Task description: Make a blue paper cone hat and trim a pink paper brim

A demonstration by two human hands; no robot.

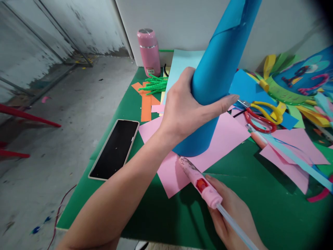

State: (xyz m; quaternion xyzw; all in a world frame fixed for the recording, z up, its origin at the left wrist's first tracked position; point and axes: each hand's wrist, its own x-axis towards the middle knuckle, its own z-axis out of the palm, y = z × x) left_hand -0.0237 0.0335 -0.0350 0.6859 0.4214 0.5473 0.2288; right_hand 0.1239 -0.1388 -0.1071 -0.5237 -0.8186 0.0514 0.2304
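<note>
My left hand (182,107) is wrapped round a blue paper cone (221,62), tilted with its narrow end up and to the right. The wide bottom of the cone is over a pink paper sheet (229,132) on the table. My right hand (234,211) grips a pink hot glue gun (197,180) with a clear glue stick (234,225) coming out of its back. The glue gun's nozzle is at the lower edge of the cone; whether it touches cannot be made out. Its handle is hidden by my fingers.
A phone (116,149) lies left on the green table (153,218). Behind are a pink flask (149,52), green pipe cleaners (156,84) and orange paper strips (146,104). To the right lie scissors (262,118), pink paper scraps (288,156) and a decorated paper craft (293,83).
</note>
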